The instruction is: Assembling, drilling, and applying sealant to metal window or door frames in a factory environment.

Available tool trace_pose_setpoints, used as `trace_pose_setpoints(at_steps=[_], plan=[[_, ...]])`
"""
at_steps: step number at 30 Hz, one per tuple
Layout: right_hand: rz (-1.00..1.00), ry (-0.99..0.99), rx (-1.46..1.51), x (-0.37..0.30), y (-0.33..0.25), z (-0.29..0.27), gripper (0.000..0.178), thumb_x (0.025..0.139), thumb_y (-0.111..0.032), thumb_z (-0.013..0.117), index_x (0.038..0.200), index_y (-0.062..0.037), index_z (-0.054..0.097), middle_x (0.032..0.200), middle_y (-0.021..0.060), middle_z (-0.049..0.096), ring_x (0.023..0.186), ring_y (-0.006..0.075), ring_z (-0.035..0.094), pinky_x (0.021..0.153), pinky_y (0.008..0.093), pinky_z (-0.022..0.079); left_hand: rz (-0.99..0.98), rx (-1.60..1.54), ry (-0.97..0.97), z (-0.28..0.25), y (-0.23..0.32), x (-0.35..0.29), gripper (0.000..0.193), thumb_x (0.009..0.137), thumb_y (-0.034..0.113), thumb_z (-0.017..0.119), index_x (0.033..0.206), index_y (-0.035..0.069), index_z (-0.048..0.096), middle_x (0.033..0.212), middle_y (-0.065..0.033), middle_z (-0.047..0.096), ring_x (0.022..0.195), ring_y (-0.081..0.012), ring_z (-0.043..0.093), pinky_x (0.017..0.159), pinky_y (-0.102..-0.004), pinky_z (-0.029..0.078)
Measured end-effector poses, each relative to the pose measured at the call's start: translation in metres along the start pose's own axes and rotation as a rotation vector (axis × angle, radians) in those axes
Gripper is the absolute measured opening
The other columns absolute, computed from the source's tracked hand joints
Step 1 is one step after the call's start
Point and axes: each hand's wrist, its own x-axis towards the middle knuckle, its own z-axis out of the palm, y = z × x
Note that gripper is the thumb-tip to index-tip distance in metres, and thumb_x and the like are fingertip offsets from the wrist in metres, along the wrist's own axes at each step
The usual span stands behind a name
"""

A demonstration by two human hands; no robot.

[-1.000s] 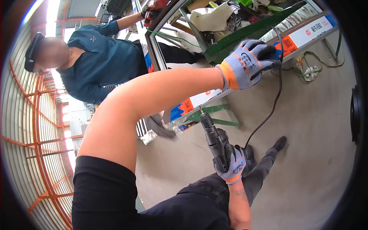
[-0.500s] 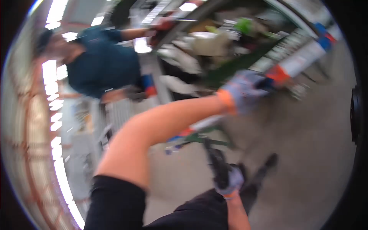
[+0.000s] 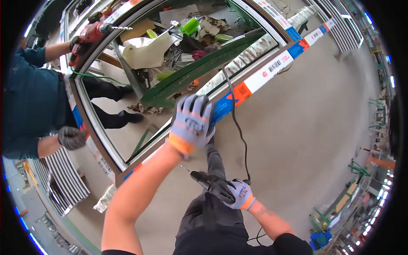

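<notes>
In the head view, the person's left hand (image 3: pixel 191 123), in a grey, orange-cuffed work glove, lies over the near rail of a large rectangular frame of brown and silver metal (image 3: pixel 97 131). Its fingers point away from the body. The palm side is hidden, so whether this grip is closed around the rail cannot be told. The right hand (image 3: pixel 241 195), gloved alike, has its grip wrapped around the handle of a black handheld power drill (image 3: pixel 219 187). The drill is low in front of the legs, below the near rail, its thin silver bit (image 3: pixel 185 169) aimed up and to the left, apart from the frame. A black flexible cord (image 3: pixel 240 131) crosses the rail and hangs down toward the drill.

Across the frame, a co-worker in a dark teal shirt (image 3: pixel 34 102) holds a red power drill (image 3: pixel 91 36) with a long spiral bit.

The step in hand appears to be handling the frame's edge with the drill held ready. Any next move of the drill would call for a firm right grip, a slack cord and the bit well clear of the left forearm.
</notes>
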Motion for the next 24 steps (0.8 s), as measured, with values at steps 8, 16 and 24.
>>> trace_pose_setpoints(at_steps=[8,16,24], plan=[[0.250,-0.169,-0.109,0.133,0.054,-0.002,0.060,0.072,-0.045,0.075,0.115,-0.0050,0.063,0.103,0.0171,0.066,0.093,0.0376,0.064,0.083,0.0453,0.052,-0.395,-0.068,0.031,0.015,-0.035,-0.048,0.057,0.071,0.023,0.075,0.123,0.008,0.060,0.128,-0.0128,0.054,0.119,-0.0357,0.049,0.102,-0.0509,0.039],[0.030,-0.122,-0.197,0.165,0.138,0.038,0.051,0.080,-0.044,0.070,0.119,-0.0121,0.061,0.119,0.0108,0.061,0.112,0.0339,0.057,0.095,0.0455,0.046,-0.386,-0.067,0.030,0.054,-0.073,-0.037,0.027,0.079,0.025,0.067,0.101,0.009,0.065,0.102,-0.0107,0.064,0.094,-0.0298,0.061,0.087,-0.0485,0.046],[0.364,-0.281,0.279,0.173,0.144,0.039,0.055,0.088,-0.043,0.059,0.134,-0.0143,0.046,0.136,0.0093,0.047,0.125,0.0311,0.046,0.104,0.0441,0.037,-0.390,-0.128,0.043,0.072,-0.092,-0.018,0.006,0.080,0.016,0.066,0.083,0.011,0.064,0.087,-0.0056,0.063,0.074,-0.0225,0.060,0.060,-0.0368,0.047]])
